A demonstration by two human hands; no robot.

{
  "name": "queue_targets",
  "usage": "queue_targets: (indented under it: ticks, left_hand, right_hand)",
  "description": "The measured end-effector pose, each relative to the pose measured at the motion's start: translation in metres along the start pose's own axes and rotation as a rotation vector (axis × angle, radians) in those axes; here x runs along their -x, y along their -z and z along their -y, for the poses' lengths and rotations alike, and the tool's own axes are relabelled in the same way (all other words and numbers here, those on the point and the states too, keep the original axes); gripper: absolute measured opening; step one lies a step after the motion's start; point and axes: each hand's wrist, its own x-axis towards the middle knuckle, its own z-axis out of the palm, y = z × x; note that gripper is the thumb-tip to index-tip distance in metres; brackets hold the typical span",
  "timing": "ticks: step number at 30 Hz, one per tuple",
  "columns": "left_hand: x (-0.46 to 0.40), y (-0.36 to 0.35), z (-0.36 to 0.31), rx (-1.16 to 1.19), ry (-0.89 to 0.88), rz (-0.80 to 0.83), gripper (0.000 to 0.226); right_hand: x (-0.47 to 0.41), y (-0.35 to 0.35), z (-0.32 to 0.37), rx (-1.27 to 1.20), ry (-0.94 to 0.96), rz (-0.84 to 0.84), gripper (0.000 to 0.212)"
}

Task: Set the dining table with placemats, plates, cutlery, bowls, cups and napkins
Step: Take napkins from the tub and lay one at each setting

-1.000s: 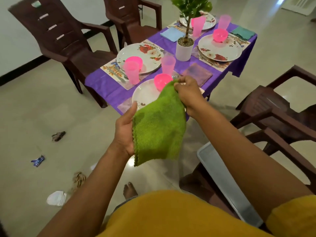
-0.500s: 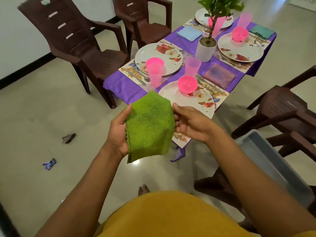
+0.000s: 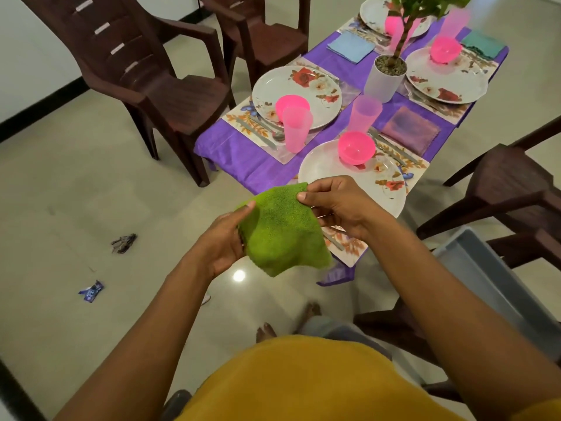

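- The fuzzy green cloth napkin (image 3: 282, 229) hangs in the air before the purple-draped counter (image 3: 243, 153).
- The left hand (image 3: 223, 241) has its grip pinching the napkin's left edge.
- The right hand (image 3: 340, 205) pinches its top corner, over the near white floral plate (image 3: 321, 171).

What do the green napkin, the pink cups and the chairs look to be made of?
Green napkin: soft fuzzy cloth, probably microfibre or terry; its matte nap shows and it drapes limply between the hands.
Pink cups: likely plastic, translucent, light glowing through.
Chairs: apparently moulded brown plastic, one piece, slotted backs, a dull sheen.
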Motion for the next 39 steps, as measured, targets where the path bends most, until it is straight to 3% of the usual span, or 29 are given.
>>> queue_targets:
  ticks: [5,10,14,17,21,23,26,35,39]
  left_hand:
    - [-0.026,0.013,-0.001,-0.111,-0.007,-0.149,0.018]
    - [-0.049,0.026,-0.031,-0.148,-0.005,-0.167,0.034]
    - [-0.053,0.035,-0.069,-0.082,-0.206,-0.080,0.031]
    - [-0.056,0.048,-0.089,-0.002,-0.363,-0.102,0.027]
    - [-0.056,0.052,-0.107,-0.145,-0.450,-0.098,0.018]
    - [-0.058,0.054,-0.113,-0.220,-0.484,-0.106,0.033]
    - [-0.061,0.055,-0.124,-0.258,-0.533,-0.119,0.057]
    - [-0.069,0.086,-0.188,-0.358,-0.728,-0.083,0.022]
    - [-0.077,0.112,-0.225,-0.489,-0.848,-0.033,0.031]
  right_hand:
    - [-0.028,-0.005,0.012,0.087,-0.011,-0.016,0.012]
    - [-0.062,-0.010,0.038,0.159,-0.045,0.044,0.008]
    - [-0.083,-0.010,0.069,0.148,0.179,0.099,0.023]
    - [-0.096,-0.006,0.083,0.228,0.344,0.187,0.026]
    - [-0.110,-0.004,0.090,0.354,0.390,0.239,0.041]
    - [-0.118,-0.004,0.090,0.372,0.399,0.241,0.043]
    - [-0.130,-0.008,0.094,0.353,0.447,0.208,0.042]
    - [-0.160,-0.036,0.121,0.210,0.513,0.149,0.023]
    - [-0.170,-0.059,0.133,0.172,0.570,0.087,0.026]
